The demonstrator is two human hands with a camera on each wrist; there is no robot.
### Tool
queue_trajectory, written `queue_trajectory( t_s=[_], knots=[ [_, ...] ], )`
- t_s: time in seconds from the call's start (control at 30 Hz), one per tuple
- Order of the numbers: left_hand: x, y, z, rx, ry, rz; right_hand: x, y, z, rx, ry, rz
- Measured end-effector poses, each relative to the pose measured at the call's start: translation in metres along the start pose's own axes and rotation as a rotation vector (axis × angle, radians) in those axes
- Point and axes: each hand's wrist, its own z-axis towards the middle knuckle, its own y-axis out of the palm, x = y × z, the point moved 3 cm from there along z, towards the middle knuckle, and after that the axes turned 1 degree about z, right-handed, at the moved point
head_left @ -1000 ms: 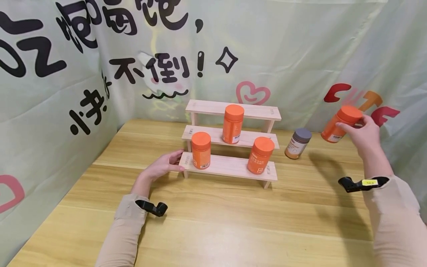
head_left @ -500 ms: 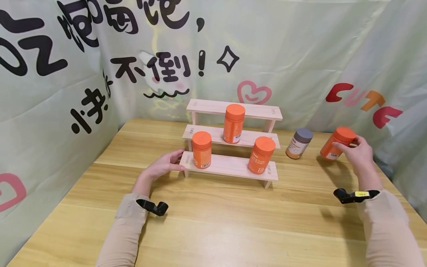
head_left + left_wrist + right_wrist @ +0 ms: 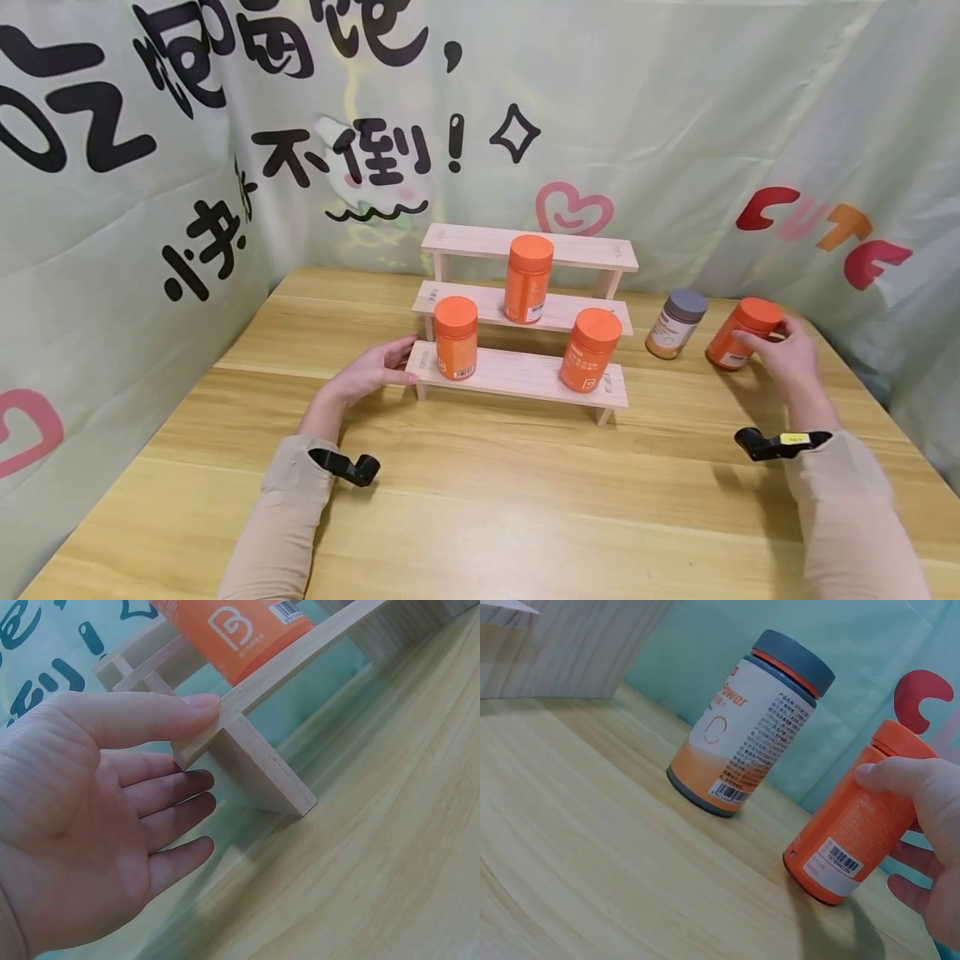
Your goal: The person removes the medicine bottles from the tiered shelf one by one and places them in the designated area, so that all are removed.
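Observation:
Over at the right of the head view, my right hand (image 3: 787,357) grips an orange jar (image 3: 742,335), thumb on its near side. The jar's base is at the tabletop in the right wrist view. Beside it stands a jar with a grey lid and white-and-orange label (image 3: 739,731). My left hand (image 3: 371,372) holds the left end of the lowest step of a three-tier wooden shelf (image 3: 510,372), thumb (image 3: 161,720) at the front edge, other fingers lower down. Orange jars stand on that step at left (image 3: 456,340) and right (image 3: 590,352), and one (image 3: 528,279) on the middle step.
The wooden table (image 3: 480,500) carries the shelf and the jars. A pale printed curtain (image 3: 645,108) hangs behind and along the sides. Each wrist wears a black camera mount, such as the right one (image 3: 780,443).
My right hand has lowered the orange jar from the air to the tabletop, bringing it nearer the grey-lidded jar. My left hand stays at the shelf end.

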Motion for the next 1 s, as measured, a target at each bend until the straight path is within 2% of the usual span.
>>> queue_trajectory(
  t_s=[0.17, 0.37, 0.7, 0.87, 1.0],
  knots=[
    [0.001, 0.001, 0.000, -0.007, 0.004, 0.001, 0.001, 0.002, -0.001, -0.024, 0.009, 0.019],
    [0.001, 0.001, -0.002, 0.001, -0.001, 0.014, 0.003, 0.003, 0.000, -0.041, -0.020, 0.029],
    [0.002, 0.000, -0.001, -0.005, 0.009, -0.004, -0.003, 0.001, 0.001, -0.094, -0.006, -0.012],
    [0.000, -0.001, 0.000, -0.015, 0.004, 0.001, 0.000, -0.005, 0.000, -0.095, -0.017, 0.099],
    [0.000, -0.002, 0.000, -0.010, -0.001, 0.009, 0.011, -0.013, 0.009, -0.071, 0.001, 0.170]
  ],
)
